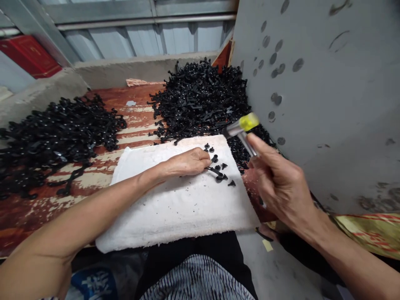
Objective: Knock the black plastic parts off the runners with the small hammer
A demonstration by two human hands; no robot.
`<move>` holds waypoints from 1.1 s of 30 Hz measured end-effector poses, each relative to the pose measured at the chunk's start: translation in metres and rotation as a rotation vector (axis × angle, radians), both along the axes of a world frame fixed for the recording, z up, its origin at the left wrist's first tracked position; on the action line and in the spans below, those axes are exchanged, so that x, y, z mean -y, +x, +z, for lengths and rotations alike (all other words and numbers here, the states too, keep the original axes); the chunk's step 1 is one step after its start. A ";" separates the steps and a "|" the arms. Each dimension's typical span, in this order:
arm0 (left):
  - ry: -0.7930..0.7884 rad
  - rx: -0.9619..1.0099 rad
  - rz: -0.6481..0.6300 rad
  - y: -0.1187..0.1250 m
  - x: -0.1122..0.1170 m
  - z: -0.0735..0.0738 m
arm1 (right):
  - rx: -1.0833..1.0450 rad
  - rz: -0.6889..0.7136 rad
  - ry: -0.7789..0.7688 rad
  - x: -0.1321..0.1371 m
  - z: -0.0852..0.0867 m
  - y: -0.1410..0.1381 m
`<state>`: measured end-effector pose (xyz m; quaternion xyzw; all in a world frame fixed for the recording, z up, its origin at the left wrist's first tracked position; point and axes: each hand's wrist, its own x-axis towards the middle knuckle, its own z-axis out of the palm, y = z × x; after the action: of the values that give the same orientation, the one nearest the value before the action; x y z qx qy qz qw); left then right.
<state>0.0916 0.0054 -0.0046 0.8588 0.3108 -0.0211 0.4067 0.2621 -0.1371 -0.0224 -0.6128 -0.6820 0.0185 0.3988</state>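
My left hand (pixel 192 161) rests on a white cloth-like pad (pixel 175 208), fingers pinched on a small black plastic part (pixel 215 171) with round cup-like ends. Several loose black pieces (pixel 231 183), some cone-shaped, lie around it near the pad's right side. My right hand (pixel 278 175) is wrapped round a hammer (pixel 246 141), raised above the pad's right edge. The hammer's head has a yellow face at one end and a dark one at the other, and it is slightly blurred.
A large heap of black plastic parts (pixel 200 100) lies behind the pad, and another heap (pixel 56 137) at the left. Both sit on a worn red-brown board (pixel 134 112). A grey panel (pixel 328 104) stands at the right. A red box (pixel 29 56) is at the far left.
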 end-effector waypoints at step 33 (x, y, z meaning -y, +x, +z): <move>-0.524 0.353 0.794 -0.062 -0.029 0.037 | -1.122 -0.348 -0.508 -0.010 -0.011 0.013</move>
<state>0.0294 0.0349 0.0324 0.5341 0.5241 0.2031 0.6315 0.2749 -0.1269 -0.0337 -0.6870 -0.2344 0.4326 0.5348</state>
